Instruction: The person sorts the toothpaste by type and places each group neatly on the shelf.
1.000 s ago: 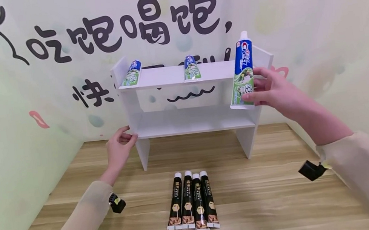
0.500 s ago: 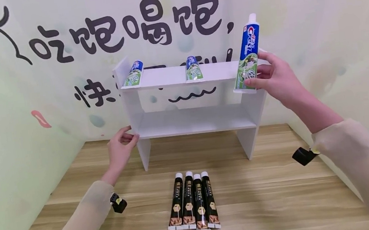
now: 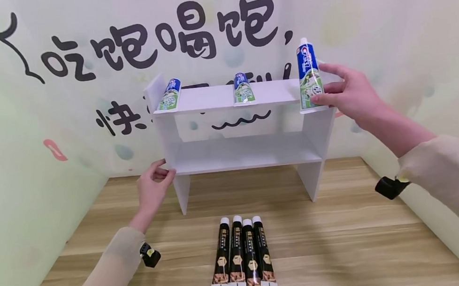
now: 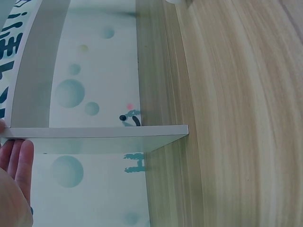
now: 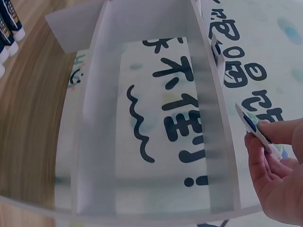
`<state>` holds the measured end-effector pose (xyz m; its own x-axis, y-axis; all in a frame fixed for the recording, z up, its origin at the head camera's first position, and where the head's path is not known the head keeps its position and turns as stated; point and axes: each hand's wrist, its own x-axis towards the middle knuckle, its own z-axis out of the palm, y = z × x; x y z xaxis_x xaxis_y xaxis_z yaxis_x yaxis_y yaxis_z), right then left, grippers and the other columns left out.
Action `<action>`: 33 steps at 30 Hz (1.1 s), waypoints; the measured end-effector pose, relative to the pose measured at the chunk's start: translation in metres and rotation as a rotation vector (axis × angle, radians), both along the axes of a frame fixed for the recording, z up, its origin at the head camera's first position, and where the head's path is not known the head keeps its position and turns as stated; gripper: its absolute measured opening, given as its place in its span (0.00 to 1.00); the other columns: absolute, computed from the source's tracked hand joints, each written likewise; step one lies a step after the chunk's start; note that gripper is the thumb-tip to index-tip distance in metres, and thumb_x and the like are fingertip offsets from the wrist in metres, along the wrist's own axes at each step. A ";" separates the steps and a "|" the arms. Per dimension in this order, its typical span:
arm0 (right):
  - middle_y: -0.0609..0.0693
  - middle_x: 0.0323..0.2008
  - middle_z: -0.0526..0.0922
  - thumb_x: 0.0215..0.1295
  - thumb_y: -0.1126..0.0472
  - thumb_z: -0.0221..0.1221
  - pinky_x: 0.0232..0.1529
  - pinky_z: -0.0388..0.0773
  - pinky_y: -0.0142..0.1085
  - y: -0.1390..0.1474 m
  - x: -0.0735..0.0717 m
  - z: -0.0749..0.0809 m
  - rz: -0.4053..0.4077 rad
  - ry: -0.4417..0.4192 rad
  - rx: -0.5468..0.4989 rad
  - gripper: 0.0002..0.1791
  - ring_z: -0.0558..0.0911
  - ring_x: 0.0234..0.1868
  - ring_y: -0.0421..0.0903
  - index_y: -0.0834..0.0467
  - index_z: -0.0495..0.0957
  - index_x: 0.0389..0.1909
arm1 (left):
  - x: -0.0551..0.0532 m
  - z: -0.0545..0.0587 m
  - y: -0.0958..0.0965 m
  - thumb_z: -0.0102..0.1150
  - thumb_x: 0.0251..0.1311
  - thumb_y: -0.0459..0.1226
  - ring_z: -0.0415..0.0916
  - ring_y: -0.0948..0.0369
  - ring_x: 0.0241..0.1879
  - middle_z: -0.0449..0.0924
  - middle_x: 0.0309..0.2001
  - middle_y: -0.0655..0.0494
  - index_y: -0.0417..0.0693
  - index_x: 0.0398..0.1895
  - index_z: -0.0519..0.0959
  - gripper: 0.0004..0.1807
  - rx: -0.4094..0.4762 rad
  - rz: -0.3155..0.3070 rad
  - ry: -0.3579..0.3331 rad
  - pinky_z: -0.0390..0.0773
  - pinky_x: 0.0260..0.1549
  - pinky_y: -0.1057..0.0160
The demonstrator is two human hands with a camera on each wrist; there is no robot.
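My right hand pinches a blue, white and green Crest toothpaste tube by its lower part, cap upward, in front of the right end of the white shelf's top board. In the right wrist view the tube shows edge-on between thumb and fingers, just apart from the board. My left hand grips the left side panel of the shelf, thumb on one face and fingers on the other, as the left wrist view shows at the panel. Two matching tubes lie on the top board, one at the left end, one mid-board.
Several black toothpaste tubes with white caps lie side by side on the wooden table in front of the shelf. A patterned wall with large black lettering stands close behind.
My right hand raised the held tube and moved it right, then brought it down and slightly left, farther back toward the top board. My left hand stays on the side panel.
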<state>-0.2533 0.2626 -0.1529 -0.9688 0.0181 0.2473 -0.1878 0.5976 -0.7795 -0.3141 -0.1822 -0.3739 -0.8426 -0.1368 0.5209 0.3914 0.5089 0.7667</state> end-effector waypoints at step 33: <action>0.66 0.68 0.64 0.71 0.67 0.55 0.43 0.85 0.30 -0.020 0.002 -0.019 0.108 -0.001 -0.173 0.31 0.78 0.60 0.60 0.56 0.60 0.73 | 0.001 0.000 0.000 0.68 0.59 0.36 0.73 0.80 0.26 0.86 0.35 0.39 0.40 0.54 0.80 0.19 0.018 -0.003 0.012 0.73 0.32 0.83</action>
